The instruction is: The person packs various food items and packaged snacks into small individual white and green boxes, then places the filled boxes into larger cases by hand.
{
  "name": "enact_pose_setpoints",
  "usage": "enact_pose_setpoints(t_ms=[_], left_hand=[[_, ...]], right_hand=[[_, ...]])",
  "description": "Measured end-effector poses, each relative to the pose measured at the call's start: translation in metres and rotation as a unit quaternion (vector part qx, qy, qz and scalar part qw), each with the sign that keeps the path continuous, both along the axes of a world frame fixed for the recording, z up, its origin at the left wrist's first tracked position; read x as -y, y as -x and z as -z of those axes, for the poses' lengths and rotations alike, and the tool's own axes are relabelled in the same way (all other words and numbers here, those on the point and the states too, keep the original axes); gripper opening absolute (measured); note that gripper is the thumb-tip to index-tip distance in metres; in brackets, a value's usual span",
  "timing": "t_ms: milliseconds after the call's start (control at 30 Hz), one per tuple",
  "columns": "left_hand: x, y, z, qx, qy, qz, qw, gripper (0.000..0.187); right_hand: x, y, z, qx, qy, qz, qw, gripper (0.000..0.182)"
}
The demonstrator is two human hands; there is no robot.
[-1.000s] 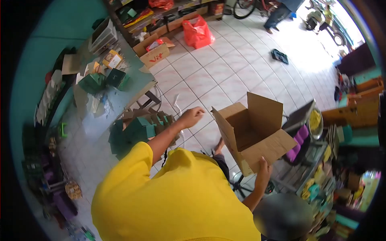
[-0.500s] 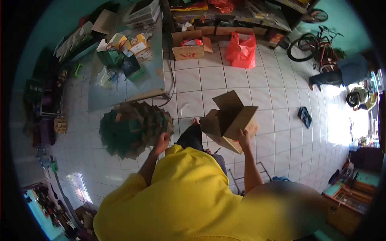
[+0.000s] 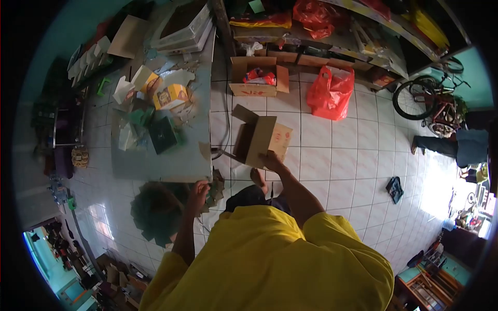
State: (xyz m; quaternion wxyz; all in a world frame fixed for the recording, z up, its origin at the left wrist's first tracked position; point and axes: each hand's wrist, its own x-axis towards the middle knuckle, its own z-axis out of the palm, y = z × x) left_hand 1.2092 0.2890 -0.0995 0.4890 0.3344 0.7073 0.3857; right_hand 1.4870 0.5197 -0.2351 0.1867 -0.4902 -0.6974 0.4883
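Pinching one edge, the right hand [image 3: 272,160] holds the box [image 3: 262,137] mid-frame; I worry that small grip could let it slip. The left hand [image 3: 197,195] looks curled; I can't tell if it's holding anything.

So the tan, square-sided cardboard box [image 3: 261,137] has orangey print on one side, the loose yellow cloth shirt [image 3: 270,259] looks plain, and the square whitish glossy floor tiles [image 3: 346,165] have faint pinkish streaks.
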Motion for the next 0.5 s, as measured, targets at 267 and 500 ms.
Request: enact_pose_setpoints(t_ms=[267, 500], left_hand=[[0.035, -0.070, 0.043, -0.104, 0.190, -0.086, 0.972, 0.017], [-0.141, -0.220, 0.010, 0.017, 0.399, -0.115, 0.909, 0.027]], right_hand=[[-0.142, 0.003, 0.038, 0.219, 0.204, -0.127, 0.946, 0.029], [-0.341, 0.050, 0.153, 0.173, -0.073, -0.052, 0.981, 0.071]])
